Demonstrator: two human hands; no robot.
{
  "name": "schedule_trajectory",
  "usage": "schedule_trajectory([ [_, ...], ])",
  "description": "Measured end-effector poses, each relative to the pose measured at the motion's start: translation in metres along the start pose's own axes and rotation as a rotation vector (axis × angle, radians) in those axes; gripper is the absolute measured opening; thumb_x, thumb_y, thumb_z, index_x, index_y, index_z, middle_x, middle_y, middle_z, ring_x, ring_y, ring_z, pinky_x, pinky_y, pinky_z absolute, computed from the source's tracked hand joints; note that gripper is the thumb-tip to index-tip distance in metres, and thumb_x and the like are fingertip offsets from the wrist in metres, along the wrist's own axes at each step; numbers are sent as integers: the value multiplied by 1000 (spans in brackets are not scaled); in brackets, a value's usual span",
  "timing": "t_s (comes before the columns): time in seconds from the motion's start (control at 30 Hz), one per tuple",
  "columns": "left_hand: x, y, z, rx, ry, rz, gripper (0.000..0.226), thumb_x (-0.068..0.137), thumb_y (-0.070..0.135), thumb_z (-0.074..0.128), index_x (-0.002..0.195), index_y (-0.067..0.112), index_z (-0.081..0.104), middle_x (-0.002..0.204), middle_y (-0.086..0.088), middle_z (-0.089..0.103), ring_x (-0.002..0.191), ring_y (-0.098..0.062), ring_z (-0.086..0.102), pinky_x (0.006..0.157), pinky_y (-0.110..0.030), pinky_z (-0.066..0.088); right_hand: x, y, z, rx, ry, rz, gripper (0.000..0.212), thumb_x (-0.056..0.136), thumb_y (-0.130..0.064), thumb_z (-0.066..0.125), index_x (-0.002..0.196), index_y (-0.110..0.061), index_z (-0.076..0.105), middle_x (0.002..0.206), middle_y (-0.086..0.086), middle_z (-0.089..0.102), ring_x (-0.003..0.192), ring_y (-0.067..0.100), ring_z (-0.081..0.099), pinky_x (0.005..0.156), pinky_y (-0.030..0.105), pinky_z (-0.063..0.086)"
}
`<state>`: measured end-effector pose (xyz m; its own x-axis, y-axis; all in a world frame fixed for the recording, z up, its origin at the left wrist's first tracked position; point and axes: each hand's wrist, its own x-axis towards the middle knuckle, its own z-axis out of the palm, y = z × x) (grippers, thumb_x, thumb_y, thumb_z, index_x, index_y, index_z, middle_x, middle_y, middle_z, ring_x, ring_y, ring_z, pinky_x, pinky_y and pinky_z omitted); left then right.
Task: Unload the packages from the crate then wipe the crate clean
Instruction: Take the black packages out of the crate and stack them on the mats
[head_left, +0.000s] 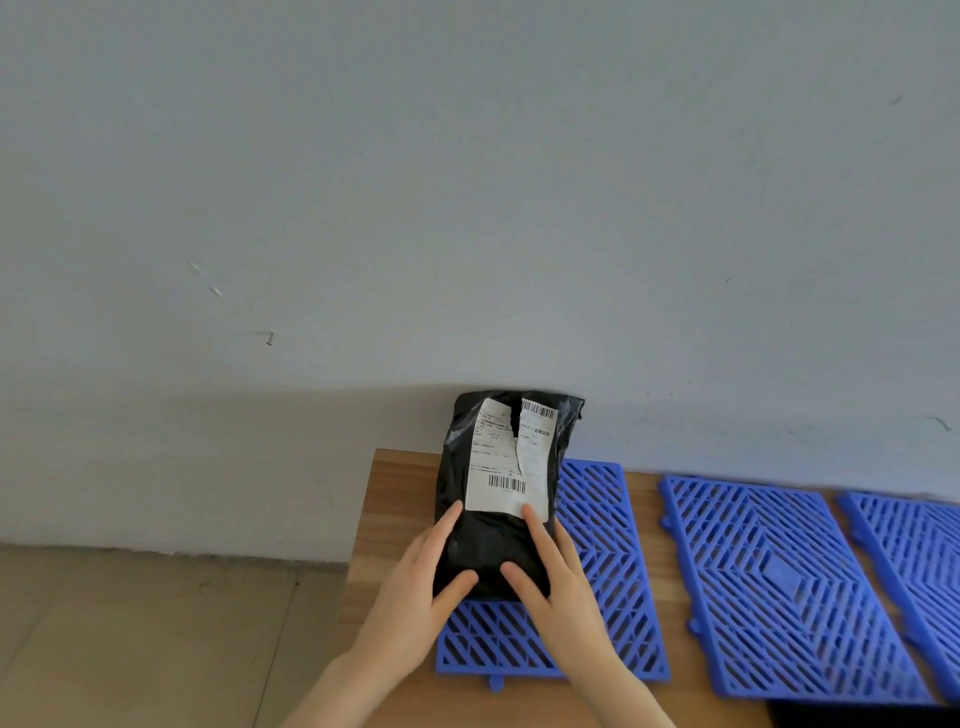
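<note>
A black plastic package (488, 540) with a torn white shipping label (511, 457) lies on a blue slatted panel (613, 571) at the left end of the wooden table (395, 499). My left hand (421, 587) holds its near left side, thumb on top. My right hand (550, 577) holds the near right side, thumb on top and index finger reaching the label's lower edge. No crate is in view.
Two more blue slatted panels (779, 587) (914, 551) lie to the right on the table. A grey wall (467, 208) stands right behind the table. Tiled floor (130, 634) shows on the left. A dark object (862, 714) sits at the bottom right edge.
</note>
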<state>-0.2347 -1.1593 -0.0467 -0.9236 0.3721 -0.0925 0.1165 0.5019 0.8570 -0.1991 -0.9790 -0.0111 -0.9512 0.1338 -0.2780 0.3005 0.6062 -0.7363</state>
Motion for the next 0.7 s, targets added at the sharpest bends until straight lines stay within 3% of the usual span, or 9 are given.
schedule_trajectory([
  [0.17, 7, 4, 8, 81, 57, -30, 72, 95, 41, 55, 151, 43, 10, 151, 12, 38, 130, 1, 41, 104, -21, 40, 9, 0, 1, 67, -10, -7, 62, 95, -46, 47, 141, -59, 9, 158, -11, 12, 141, 8, 24, 104, 18, 33],
  [0.3, 6, 9, 6, 104, 54, -24, 73, 95, 43, 55, 152, 43, 9, 153, 8, 37, 133, -6, 43, 102, -24, 42, 5, -2, -6, -33, 5, -49, 61, 95, -49, 46, 143, -57, 7, 159, -10, 10, 141, 11, 27, 102, 20, 36],
  [0.47, -10, 23, -2, 157, 153, -58, 81, 84, 64, 50, 151, 48, 7, 160, 1, 18, 144, -19, 27, 110, -44, 40, -17, -5, -29, -75, 74, -72, 67, 92, -56, 47, 144, -57, 4, 160, -10, -3, 140, 16, 30, 102, 28, 38],
  [0.53, -19, 40, -1, 208, 254, -20, 73, 87, 54, 56, 150, 40, 22, 158, -2, 23, 143, -21, 29, 112, -42, 37, -29, -3, -43, -72, 94, -92, 67, 93, -55, 46, 144, -57, 4, 160, -12, -4, 137, 14, 34, 100, 27, 39],
  [0.6, -27, 62, 4, 269, 383, 61, 63, 89, 33, 65, 145, 28, 38, 151, -4, 34, 138, -22, 36, 108, -33, 34, -43, 0, -62, -54, 120, -127, 65, 93, -53, 46, 144, -56, 6, 159, -14, -3, 140, 10, 26, 103, 27, 37],
  [0.7, -41, 106, 24, 242, 475, 180, 52, 88, 17, 68, 137, 21, 49, 142, -3, 42, 129, -18, 44, 101, -27, 37, -71, 7, -98, -19, 197, -181, 64, 94, -50, 48, 146, -51, 10, 159, -15, -1, 138, 3, 22, 99, 21, 35],
])
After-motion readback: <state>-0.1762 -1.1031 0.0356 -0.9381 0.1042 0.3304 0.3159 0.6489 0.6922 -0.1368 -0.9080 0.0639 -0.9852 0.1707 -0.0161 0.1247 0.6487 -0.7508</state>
